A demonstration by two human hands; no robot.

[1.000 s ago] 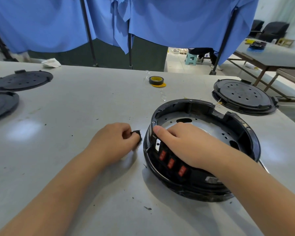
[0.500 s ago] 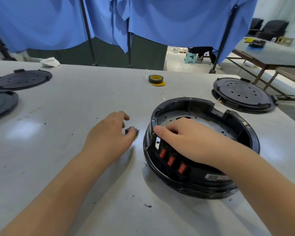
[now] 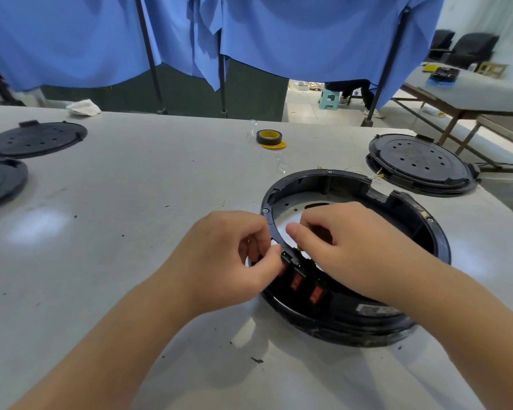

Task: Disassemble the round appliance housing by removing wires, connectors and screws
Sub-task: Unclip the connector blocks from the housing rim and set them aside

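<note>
We see a round black plastic appliance housing (image 3: 403, 324) lying on a pale grey bench (image 3: 131, 232), right of centre, with three red rocker switches (image 3: 296, 282) on its near wall. Our left hand (image 3: 231, 261) curls its fingers against the outer rim, pinching at the leftmost switch. Our right hand (image 3: 353, 244) reaches inside, fingers bent; we cannot tell what they clasp. A yellow-cored roll of black tape (image 3: 269, 137) sits farther back
</note>
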